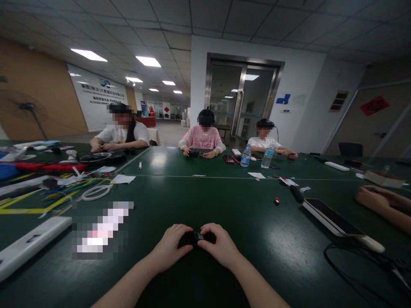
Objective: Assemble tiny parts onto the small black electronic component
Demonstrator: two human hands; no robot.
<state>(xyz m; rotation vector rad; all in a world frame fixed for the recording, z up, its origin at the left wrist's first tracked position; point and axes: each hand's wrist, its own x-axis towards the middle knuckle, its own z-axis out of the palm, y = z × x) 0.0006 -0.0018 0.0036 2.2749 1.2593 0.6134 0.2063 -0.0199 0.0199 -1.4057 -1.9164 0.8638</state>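
Observation:
A small black object [196, 238] with a greyish middle part lies between my two hands, low over the green table [199, 201]. My left hand [173, 246] is closed round its left end, thumb and fingers curled on the black part. On the other end, my right hand [221, 246] grips with the thumb near the middle and the fingers bent over the far side. Much of the object is hidden by my fingers, and its exact kind cannot be made out.
Left are a white bar [32, 246], a blurred-out device and cables [96, 192]. Right are a phone [332, 217] on a white case, a black cable [346, 273] and another person's hands [374, 201]. Bottles [245, 156] and three seated people are across the table.

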